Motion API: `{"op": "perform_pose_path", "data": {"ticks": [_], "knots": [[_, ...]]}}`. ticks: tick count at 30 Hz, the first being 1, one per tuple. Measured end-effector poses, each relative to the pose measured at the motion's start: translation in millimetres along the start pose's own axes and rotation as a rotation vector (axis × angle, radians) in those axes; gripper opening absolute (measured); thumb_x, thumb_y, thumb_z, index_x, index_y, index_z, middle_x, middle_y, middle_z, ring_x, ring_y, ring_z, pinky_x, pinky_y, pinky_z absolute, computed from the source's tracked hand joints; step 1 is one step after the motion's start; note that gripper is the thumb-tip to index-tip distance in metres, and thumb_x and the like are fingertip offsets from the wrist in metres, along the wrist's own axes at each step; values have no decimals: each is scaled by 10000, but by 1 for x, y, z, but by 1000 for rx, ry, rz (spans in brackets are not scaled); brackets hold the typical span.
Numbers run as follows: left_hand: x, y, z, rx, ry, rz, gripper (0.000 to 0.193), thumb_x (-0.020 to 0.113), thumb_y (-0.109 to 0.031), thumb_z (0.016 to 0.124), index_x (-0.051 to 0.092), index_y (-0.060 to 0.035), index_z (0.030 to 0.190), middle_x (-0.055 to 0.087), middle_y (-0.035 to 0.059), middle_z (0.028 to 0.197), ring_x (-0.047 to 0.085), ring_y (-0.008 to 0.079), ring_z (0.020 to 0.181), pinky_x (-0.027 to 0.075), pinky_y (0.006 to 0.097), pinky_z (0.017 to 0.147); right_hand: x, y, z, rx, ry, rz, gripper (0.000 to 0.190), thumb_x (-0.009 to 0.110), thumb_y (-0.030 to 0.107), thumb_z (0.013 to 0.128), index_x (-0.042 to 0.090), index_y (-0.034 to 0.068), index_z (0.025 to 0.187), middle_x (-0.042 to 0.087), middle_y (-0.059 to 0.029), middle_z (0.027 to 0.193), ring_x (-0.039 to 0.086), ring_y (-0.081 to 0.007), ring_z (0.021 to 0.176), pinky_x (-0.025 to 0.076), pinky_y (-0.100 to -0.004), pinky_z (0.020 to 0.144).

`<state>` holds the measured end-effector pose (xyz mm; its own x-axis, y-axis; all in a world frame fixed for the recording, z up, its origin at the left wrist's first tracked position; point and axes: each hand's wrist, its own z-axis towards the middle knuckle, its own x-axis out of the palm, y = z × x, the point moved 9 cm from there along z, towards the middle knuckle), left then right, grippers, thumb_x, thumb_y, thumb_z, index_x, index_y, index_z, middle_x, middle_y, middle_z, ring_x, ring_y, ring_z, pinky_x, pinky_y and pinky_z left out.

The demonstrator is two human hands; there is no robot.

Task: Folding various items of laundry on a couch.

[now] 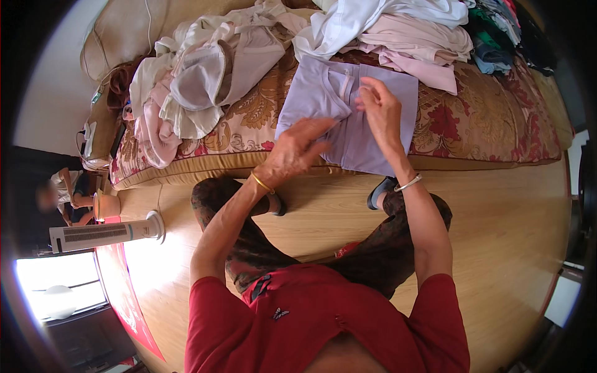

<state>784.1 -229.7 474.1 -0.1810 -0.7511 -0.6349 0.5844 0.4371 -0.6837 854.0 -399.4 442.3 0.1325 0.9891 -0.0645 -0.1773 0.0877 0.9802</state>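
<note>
A lavender shirt (pixel 308 98) with a neckline and a front placket lies folded on the patterned sofa seat, its lower edge overhanging the front. Over its lower left part is my left hand (pixel 296 149), blurred by motion, with fingers apart and nothing visible in them. My right hand (pixel 381 112) is over the right half, near the neckline. Its fingers are bent and apart, and no cloth shows between them. Whether either hand touches the shirt is hard to tell. A gold bangle (pixel 262 182) circles my left wrist, a silver one (pixel 407 182) my right.
Loose pale clothes (pixel 200 79) are heaped left on the sofa seat (pixel 447 121). Behind the shirt are white garments (pixel 345 23) and pink ones (pixel 415 39); darker clothes (pixel 494 37) lie far right. A tower fan (pixel 107 234) and a seated person (pixel 70 191) are left.
</note>
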Motion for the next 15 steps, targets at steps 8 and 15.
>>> {"op": "perform_pose_path", "data": {"ticks": [8,15], "knots": [[-42,102,-9,-659,-248,291,480,712,-291,736,602,25,1081,654,199,987,643,313,874,491,379,789,35,48,-49,-826,246,-726,210,682,86,729,664,48,934,649,-103,991,612,-290,933,505,-406,793],[-49,96,17,-709,-344,63,505,718,-199,626,601,23,1064,662,205,952,655,306,854,503,358,760,-104,-4,-44,98,-218,-865,487,709,220,765,527,-5,1157,626,-212,1056,596,-371,1000,480,-427,853]]}}
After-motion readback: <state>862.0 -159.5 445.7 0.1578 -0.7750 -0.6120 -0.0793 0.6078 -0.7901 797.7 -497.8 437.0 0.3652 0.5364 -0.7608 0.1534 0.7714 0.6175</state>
